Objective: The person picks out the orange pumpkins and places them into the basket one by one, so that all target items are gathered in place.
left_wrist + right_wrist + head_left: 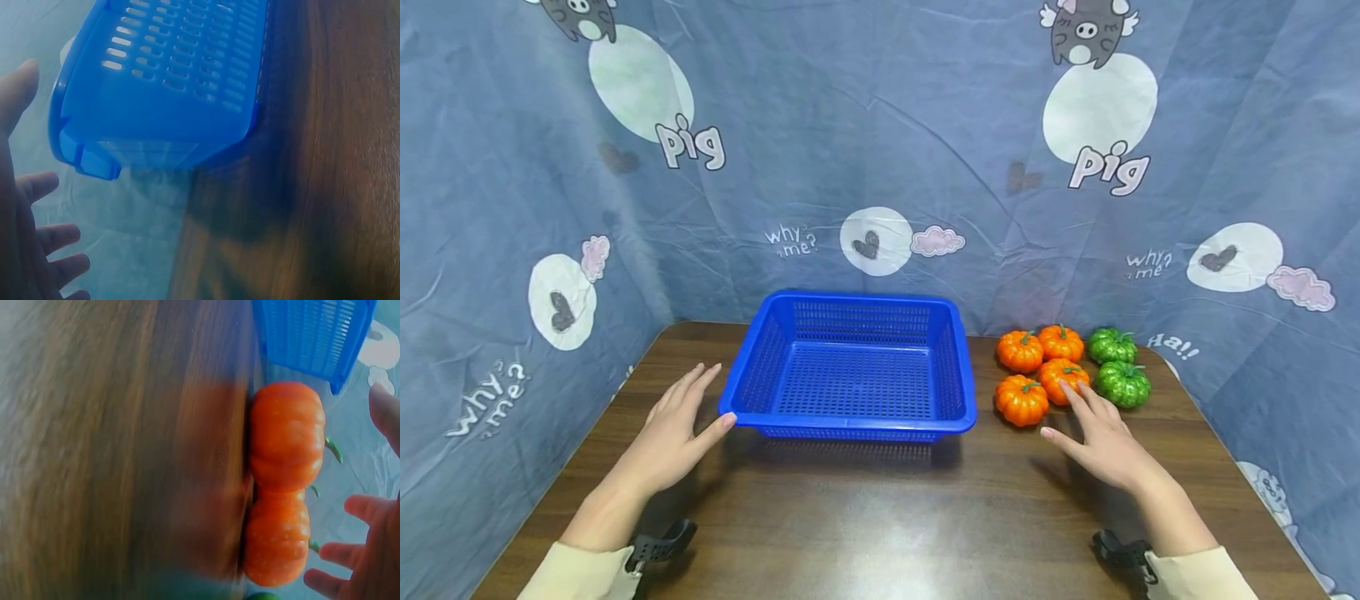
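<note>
A blue plastic basket [857,422] with slotted walls stands on the table, and nothing lies inside it. Beside its left front corner is my left hand [673,437], fingers spread and thumb tip right at the rim; the left wrist view shows the basket's end wall [169,94] past the spread fingers [59,237]. My right hand [1101,437] hovers by the small pumpkins with its fingers extended, holding nothing. Several orange pumpkins [1021,402] sit in a cluster, with two green pumpkins [1123,385] at their right. Two orange pumpkins [287,434] fill the middle of the right wrist view.
The brown wooden table [850,517] reaches back to a blue-grey cloth [865,150] printed with pigs and hearts, which hangs behind and at both sides. Black straps [662,543] circle both wrists at the cream sleeves [580,573].
</note>
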Motion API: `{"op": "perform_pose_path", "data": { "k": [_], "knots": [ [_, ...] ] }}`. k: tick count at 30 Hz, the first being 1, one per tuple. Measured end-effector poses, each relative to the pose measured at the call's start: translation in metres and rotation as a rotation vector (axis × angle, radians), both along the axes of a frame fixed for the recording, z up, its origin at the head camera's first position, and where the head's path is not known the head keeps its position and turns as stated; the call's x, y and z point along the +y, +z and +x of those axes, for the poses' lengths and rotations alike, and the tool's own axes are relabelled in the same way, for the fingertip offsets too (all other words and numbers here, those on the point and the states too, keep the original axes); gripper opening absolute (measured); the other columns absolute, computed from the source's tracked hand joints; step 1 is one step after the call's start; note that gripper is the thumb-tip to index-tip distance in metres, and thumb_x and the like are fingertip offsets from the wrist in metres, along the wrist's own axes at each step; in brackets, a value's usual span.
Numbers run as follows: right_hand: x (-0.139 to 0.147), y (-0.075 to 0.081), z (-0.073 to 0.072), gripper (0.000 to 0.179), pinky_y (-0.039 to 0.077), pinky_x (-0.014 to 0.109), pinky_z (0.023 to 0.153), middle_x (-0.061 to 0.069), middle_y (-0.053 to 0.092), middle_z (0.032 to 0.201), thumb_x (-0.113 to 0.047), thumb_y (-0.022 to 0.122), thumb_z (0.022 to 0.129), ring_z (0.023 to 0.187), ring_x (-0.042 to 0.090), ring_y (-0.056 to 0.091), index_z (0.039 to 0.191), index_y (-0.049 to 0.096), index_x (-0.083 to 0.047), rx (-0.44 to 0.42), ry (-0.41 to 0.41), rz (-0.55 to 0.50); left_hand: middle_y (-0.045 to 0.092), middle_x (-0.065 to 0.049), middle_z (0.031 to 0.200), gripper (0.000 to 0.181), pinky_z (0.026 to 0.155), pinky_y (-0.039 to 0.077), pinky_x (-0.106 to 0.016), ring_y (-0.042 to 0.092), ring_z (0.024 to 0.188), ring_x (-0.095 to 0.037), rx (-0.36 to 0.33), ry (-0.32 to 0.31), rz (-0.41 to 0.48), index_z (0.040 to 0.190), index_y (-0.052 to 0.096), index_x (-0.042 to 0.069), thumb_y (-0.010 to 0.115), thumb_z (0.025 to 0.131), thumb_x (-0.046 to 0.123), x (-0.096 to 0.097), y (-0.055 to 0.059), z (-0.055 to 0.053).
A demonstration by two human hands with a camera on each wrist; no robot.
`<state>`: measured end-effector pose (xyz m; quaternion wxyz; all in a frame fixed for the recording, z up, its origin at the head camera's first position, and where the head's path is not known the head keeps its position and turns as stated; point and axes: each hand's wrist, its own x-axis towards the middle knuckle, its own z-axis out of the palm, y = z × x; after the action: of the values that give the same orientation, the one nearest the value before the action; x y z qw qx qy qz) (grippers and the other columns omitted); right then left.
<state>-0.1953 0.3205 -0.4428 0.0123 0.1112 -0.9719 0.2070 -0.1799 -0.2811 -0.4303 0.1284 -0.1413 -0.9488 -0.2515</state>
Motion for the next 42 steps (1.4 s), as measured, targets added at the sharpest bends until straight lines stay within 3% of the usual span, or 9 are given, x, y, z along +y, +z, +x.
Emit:
{"op": "perform_pose_path", "data": {
  "k": [15,19,22,24,26,29,35,37,42],
  "knots": [
    [-0.014,-0.006,-0.013,0.08,0.032,0.067,0.105,0.032,0.037,0.145,-0.048,0.062,0.097,0.13,0.052,0.034,0.151,0.033,0.003,0.083,-0.011,-0.121,0.03,-0.03,0.154,0.071,0.104,0.03,-0.072,0.03,0.139,-0.052,-0.09,-0.055,0.241,0.156,0.025,0.003,0.059,0.101,0.033,0.012,-0.005,-0.014],
    [-0.015,-0.009,-0.017,0.08,0.033,0.067,0.104,0.033,0.038,0.144,-0.047,0.064,0.096,0.128,0.053,0.036,0.15,0.036,0.004,0.096,-0.022,-0.134,0.034,-0.031,0.149,0.067,0.104,0.033,-0.07,0.035,0.135,-0.051,-0.108,-0.101,0.366,0.155,0.023,-0.001,0.058,0.102,0.023,0.013,-0.007,-0.018],
    [-0.017,-0.009,-0.02,0.078,0.034,0.066,0.103,0.034,0.039,0.142,-0.045,0.066,0.095,0.128,0.054,0.037,0.148,0.038,0.006,0.105,-0.039,-0.149,0.035,-0.03,0.149,0.066,0.104,0.037,-0.063,0.037,0.134,-0.05,-0.148,-0.122,0.461,0.155,0.021,-0.001,0.056,0.103,0.018,0.013,-0.008,-0.018],
    [-0.018,-0.008,-0.022,0.078,0.036,0.065,0.102,0.035,0.041,0.139,-0.044,0.067,0.095,0.125,0.052,0.041,0.147,0.039,0.007,0.108,-0.052,-0.162,0.034,-0.03,0.15,0.066,0.105,0.042,-0.049,0.038,0.135,-0.049,-0.183,-0.123,0.514,0.156,0.02,0.001,0.056,0.103,0.018,0.013,-0.008,-0.018],
    [-0.02,-0.008,-0.023,0.077,0.039,0.063,0.1,0.034,0.044,0.137,-0.042,0.068,0.094,0.121,0.049,0.045,0.146,0.039,0.008,0.105,-0.061,-0.182,0.034,-0.029,0.149,0.066,0.099,0.045,-0.03,0.041,0.133,-0.049,-0.213,-0.124,0.552,0.156,0.019,0.002,0.055,0.103,0.018,0.014,-0.008,-0.017],
    [-0.023,-0.007,-0.025,0.077,0.044,0.058,0.096,0.034,0.047,0.134,-0.04,0.069,0.094,0.113,0.045,0.053,0.145,0.039,0.009,0.085,-0.07,-0.218,0.037,-0.03,0.146,0.066,0.09,0.045,-0.013,0.047,0.129,-0.044,-0.242,-0.139,0.623,0.156,0.018,0.001,0.056,0.103,0.016,0.015,-0.01,-0.017],
    [-0.027,-0.009,-0.029,0.077,0.046,0.058,0.097,0.033,0.048,0.134,-0.039,0.071,0.093,0.116,0.046,0.055,0.145,0.039,0.008,0.021,-0.109,-0.28,0.039,-0.032,0.142,0.066,0.089,0.047,-0.011,0.053,0.12,-0.016,-0.241,-0.176,0.705,0.154,0.019,-0.003,0.057,0.102,0.01,0.017,-0.014,-0.019],
    [-0.029,-0.01,-0.031,0.076,0.045,0.057,0.099,0.032,0.049,0.134,-0.037,0.072,0.093,0.117,0.045,0.055,0.145,0.04,0.009,0.009,-0.121,-0.303,0.037,-0.033,0.144,0.066,0.09,0.047,-0.011,0.051,0.124,-0.021,-0.246,-0.182,0.715,0.154,0.019,-0.003,0.057,0.102,0.01,0.018,-0.014,-0.019],
    [-0.032,-0.013,-0.034,0.077,0.046,0.056,0.099,0.033,0.05,0.135,-0.032,0.075,0.091,0.115,0.045,0.057,0.144,0.039,0.011,-0.015,-0.119,-0.348,0.036,-0.035,0.148,0.067,0.09,0.045,-0.011,0.042,0.131,-0.049,-0.275,-0.174,0.708,0.155,0.019,-0.001,0.057,0.102,0.011,0.018,-0.014,-0.018]
  ]
}}
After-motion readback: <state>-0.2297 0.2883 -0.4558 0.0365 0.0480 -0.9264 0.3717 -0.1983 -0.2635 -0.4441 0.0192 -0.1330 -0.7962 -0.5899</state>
